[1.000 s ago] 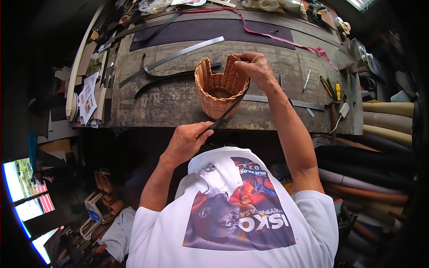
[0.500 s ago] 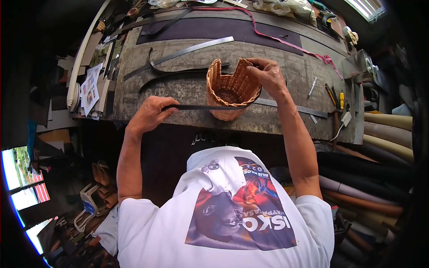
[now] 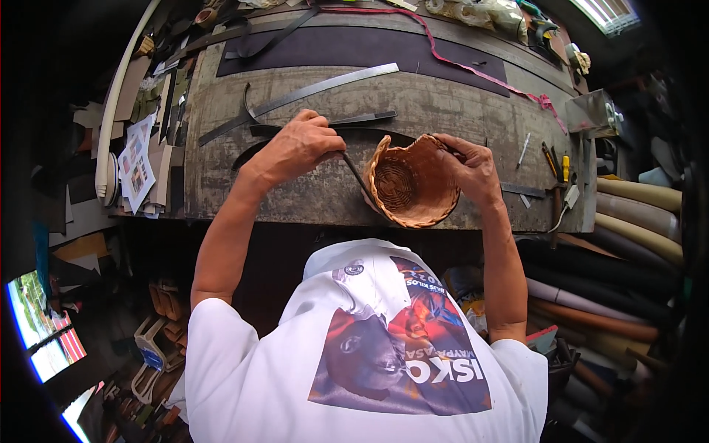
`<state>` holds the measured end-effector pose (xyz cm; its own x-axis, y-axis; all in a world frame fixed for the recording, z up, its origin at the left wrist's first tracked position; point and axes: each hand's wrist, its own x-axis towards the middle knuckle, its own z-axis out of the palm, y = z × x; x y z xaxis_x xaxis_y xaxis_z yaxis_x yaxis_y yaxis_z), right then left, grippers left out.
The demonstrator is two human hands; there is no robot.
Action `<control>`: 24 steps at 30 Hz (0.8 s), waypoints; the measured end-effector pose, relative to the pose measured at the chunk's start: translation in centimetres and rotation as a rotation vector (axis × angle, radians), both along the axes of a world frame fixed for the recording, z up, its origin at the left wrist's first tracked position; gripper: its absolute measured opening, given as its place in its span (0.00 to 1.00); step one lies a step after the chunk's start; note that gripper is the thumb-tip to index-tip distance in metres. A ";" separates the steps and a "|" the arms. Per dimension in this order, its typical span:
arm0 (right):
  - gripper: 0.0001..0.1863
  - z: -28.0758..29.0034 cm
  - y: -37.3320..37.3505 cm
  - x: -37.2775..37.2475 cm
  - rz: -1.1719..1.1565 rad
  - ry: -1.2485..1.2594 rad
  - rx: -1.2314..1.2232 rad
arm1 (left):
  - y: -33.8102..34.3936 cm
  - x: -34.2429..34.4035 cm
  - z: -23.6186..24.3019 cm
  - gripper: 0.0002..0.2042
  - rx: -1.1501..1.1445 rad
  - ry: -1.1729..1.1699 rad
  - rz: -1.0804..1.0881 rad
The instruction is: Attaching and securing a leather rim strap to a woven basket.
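A small wicker basket [image 3: 415, 193] with a notch cut from its rim is tilted toward me near the front of the worktable [image 3: 244, 203]. My right hand [image 3: 471, 168] is closed on the basket's upper right rim. My left hand [image 3: 306, 144] grips a dark strap [image 3: 356, 171] that slants down to the basket's left side. Behind them lie a steel ruler [image 3: 347, 77] and several black straps [image 3: 362, 118]. A second flat metal bar [image 3: 528, 189] lies to the right, partly hidden behind my right hand.
A dark mat [image 3: 354, 48] and a pink tape [image 3: 458, 63] lie across the back. A pen [image 3: 523, 150], yellow screwdriver [image 3: 565, 166] and hammer are at the right, beside a metal box [image 3: 591, 111]. Papers [image 3: 138, 159] crowd the left; material rolls [image 3: 628, 192] lie right.
My left hand swung left, then rose rightward and forward with the strap. The basket has tipped its opening toward me and shifted right, with my right hand still on its rim.
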<state>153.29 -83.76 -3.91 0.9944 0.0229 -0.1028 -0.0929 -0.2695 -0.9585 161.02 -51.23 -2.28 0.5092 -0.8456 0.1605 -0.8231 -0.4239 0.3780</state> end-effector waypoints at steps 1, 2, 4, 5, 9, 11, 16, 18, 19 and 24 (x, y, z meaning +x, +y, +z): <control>0.14 -0.1 -0.1 0.0 -0.013 0.001 -0.007 | -0.7 0.8 -0.6 0.07 0.028 -0.020 -0.042; 0.15 -0.3 -0.3 -0.1 -0.006 0.003 -0.035 | -1.6 1.4 -0.5 0.07 0.031 -0.041 -0.073; 0.15 0.2 0.0 -0.4 0.003 0.014 -0.076 | -2.9 2.1 -0.4 0.06 0.025 -0.059 -0.121; 0.15 0.4 0.1 -0.5 -0.014 0.020 -0.083 | -3.4 2.4 -0.4 0.06 0.010 -0.081 -0.151; 0.15 1.0 0.5 -1.0 -0.014 -0.001 -0.108 | -4.3 2.6 -0.6 0.07 -0.058 -0.121 -0.190; 0.15 1.0 0.5 -1.0 -0.011 -0.013 -0.135 | -4.6 2.5 -0.8 0.08 -0.055 -0.128 -0.204; 0.16 1.2 0.5 -1.0 -0.002 -0.044 -0.183 | -5.0 2.4 -0.9 0.13 -0.126 -0.177 -0.172; 0.15 1.0 0.5 -1.0 -0.010 -0.067 -0.163 | -5.0 2.3 -0.4 0.18 -0.192 -0.193 -0.082; 0.15 1.1 0.6 -1.1 -0.017 -0.071 -0.157 | -5.1 1.8 -0.6 0.18 -0.184 -0.188 -0.079; 0.15 0.9 0.1 -0.4 -0.008 -0.128 -0.145 | -5.1 -1.2 -0.9 0.15 -0.301 0.097 0.365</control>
<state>152.88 -83.70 -2.97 0.9997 0.0093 0.0226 0.0244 -0.4058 -0.9136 159.80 -56.38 -3.20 0.7889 -0.5321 0.3075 -0.5956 -0.5385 0.5961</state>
